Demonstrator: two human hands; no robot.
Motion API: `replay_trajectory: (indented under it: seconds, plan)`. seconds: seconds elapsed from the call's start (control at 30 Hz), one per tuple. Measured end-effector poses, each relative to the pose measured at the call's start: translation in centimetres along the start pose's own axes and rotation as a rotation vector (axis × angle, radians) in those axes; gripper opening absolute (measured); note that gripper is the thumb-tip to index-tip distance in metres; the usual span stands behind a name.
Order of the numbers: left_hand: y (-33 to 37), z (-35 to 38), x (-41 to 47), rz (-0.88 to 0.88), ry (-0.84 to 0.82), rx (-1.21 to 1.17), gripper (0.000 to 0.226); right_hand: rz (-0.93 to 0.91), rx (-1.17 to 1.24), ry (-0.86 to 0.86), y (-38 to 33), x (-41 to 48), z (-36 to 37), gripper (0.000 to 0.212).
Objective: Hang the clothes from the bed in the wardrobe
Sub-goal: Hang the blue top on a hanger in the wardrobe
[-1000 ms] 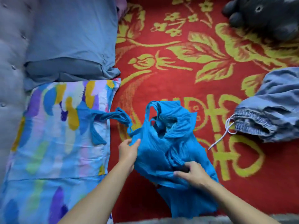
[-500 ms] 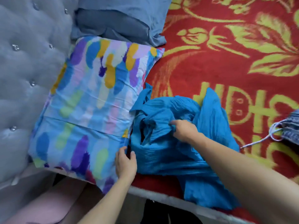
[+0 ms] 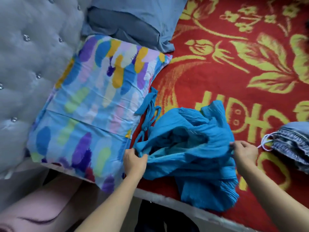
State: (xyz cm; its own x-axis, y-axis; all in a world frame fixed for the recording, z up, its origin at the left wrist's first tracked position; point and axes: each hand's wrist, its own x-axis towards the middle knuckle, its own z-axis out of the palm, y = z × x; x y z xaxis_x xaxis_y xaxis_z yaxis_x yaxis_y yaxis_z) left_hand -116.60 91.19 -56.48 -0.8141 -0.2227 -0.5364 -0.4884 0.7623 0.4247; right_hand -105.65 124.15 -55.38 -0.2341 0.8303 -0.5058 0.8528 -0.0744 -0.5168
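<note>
Red bedspread (image 3: 217,77) with a patterned pillow (image 3: 100,114) just outside the left hand (image 3: 134,160). The blue garment (image 3: 192,156) lies on the bed's near edge, stretched between both hands.

Change vs half a second back: the right hand (image 3: 245,152) is off the middle of the bundle and out at its far side, and the left has moved onto the cloth. Each pinches a fold, so the bundle opens up. Probably finding the top before lifting; nothing hung yet.

Long axis runs hand to hand. Straps (image 3: 150,104) trail past the left hand and the hem drops below the right.
</note>
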Motion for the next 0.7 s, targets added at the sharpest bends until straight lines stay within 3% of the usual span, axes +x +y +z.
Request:
replay_trajectory:
  seconds: [0.1, 0.17, 0.23, 0.3, 0.33, 0.4, 0.5, 0.7]
  plan:
    - [0.2, -3.2, -0.7, 0.079, 0.03, -0.098, 0.022, -0.17, -0.411, -0.098, -1.3, -3.8, -0.5, 0.015]
    - [0.4, -4.9, -1.2, 0.147, -0.04, -0.147, 0.012, -0.446, -0.411, -0.039, -2.5, -5.8, 1.1, 0.02]
    - [0.9, -6.2, -1.9, 0.227, -0.103, -0.161, 0.007, -0.665, -0.31, -0.096, -4.5, -8.1, 3.9, 0.042]
    - [1.1, -7.0, -2.3, 0.304, -0.126, -0.169, 0.005, -0.717, -0.453, -0.296, -6.2, -10.0, 6.9, 0.074]
    - [1.1, -7.4, -2.4, 0.349, -0.117, -0.178, 0.015, -0.692, -0.59, -0.402, -6.5, -10.5, 8.2, 0.078]
    - [1.3, -8.5, -2.8, 0.43, -0.08, -0.205, 0.045, -0.568, -0.745, -0.541, -6.3, -10.6, 9.3, 0.054]
    - [2.2, -11.1, -4.1, 0.487, 0.012, -0.212, 0.058, -0.426, -0.412, -0.494, -6.0, -10.7, 7.5, 0.018]
    - [5.5, -16.6, -6.4, 0.532, 0.194, -0.263, 0.04, -0.346, 0.152, -0.266, -13.2, -10.6, -3.1, 0.02]
